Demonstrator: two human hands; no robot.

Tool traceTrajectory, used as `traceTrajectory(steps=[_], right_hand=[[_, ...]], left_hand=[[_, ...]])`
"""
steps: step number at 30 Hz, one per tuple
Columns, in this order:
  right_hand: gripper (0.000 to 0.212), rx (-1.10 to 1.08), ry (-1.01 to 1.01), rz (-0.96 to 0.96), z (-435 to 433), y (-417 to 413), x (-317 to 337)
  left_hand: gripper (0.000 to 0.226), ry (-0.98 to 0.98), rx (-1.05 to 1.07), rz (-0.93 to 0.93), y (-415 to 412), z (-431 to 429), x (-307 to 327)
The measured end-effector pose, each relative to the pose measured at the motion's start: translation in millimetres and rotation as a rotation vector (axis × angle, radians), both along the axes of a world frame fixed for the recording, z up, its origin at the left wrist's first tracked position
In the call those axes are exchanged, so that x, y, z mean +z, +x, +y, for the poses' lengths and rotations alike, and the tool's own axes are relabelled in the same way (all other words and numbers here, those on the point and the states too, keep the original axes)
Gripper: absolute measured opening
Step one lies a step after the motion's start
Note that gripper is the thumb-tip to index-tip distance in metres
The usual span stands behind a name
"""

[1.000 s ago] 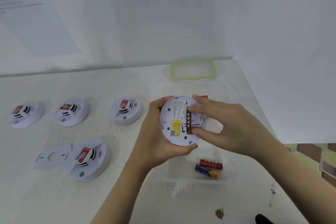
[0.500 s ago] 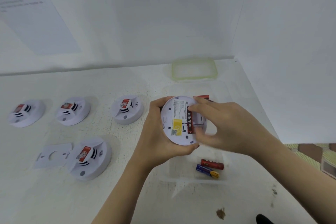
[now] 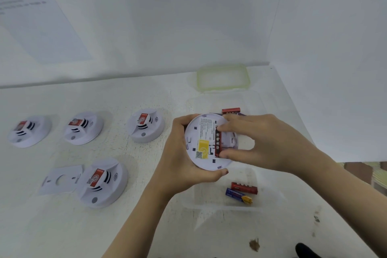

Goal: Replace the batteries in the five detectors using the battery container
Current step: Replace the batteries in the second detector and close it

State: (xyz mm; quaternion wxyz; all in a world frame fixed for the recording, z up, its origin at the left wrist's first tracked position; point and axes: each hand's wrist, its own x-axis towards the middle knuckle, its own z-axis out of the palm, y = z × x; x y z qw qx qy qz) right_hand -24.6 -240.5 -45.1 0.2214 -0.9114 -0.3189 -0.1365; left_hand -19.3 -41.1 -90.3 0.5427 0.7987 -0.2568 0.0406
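My left hand point(image 3: 178, 159) grips a round white detector point(image 3: 202, 144), its back with a yellow label facing me, above the clear battery container point(image 3: 270, 199). A red battery point(image 3: 217, 142) lies in the detector's slot, and my right hand point(image 3: 266, 142) pinches it with thumb and forefinger at its two ends. Two loose batteries, one red point(image 3: 244, 188) and one blue-and-yellow point(image 3: 238, 195), lie in the container's near part. Another red battery point(image 3: 231, 110) shows beyond the detector. Several other detectors rest face up on the table, one of them point(image 3: 102, 182) at the front left.
A white mounting plate point(image 3: 60, 180) lies beside the front-left detector. The container's green-rimmed lid point(image 3: 223, 77) rests at the back near the wall. White walls stand behind and to the right. A brown stain point(image 3: 254, 244) marks the table's near edge.
My right hand's fingers have shifted slightly on the red battery in the slot. The detector and my left hand stay almost where they were.
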Motion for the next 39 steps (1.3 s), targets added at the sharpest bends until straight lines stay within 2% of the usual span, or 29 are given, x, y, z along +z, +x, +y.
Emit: traceTrajectory(steps=[8,13,20,23,25,29,31,37,39], right_hand=[[0.042,0.014,-0.087,-0.056,3.7,0.1,1.1],[0.039,0.053,-0.053,0.021,3.3,-0.9,4.4],[0.055,0.035,-0.052,0.095,2.4,2.4,-1.5],[0.057,0.023,0.039,0.172,3.1,2.9,-6.2],[0.049,0.022,0.123,0.195,2.2,1.4,-8.1],[0.032,-0.015,0.296,0.113,-2.3,-3.9,-12.7],[0.028,-0.030,0.316,0.093,-6.2,-8.2,-13.4],[0.028,-0.005,0.048,0.249,-14.6,-16.5,-20.0],[0.029,-0.012,0.044,0.307,-15.3,-12.3,-19.9]], left_hand=[[0.082,-0.073,0.006,0.045,-3.2,-6.9,6.8],[0.083,-0.055,0.020,0.026,-0.9,-2.6,4.7],[0.085,-0.025,0.036,0.016,0.7,1.8,0.4],[0.086,0.006,0.042,0.001,2.1,5.9,0.0],[0.088,0.028,0.068,-0.004,3.1,9.6,2.3],[0.103,0.069,0.129,-0.028,6.5,19.0,2.6],[0.113,0.097,0.173,-0.038,8.5,25.2,0.7],[0.107,0.118,0.264,-0.087,16.7,31.8,1.2],[0.108,0.100,0.264,-0.087,20.1,30.0,1.4]])
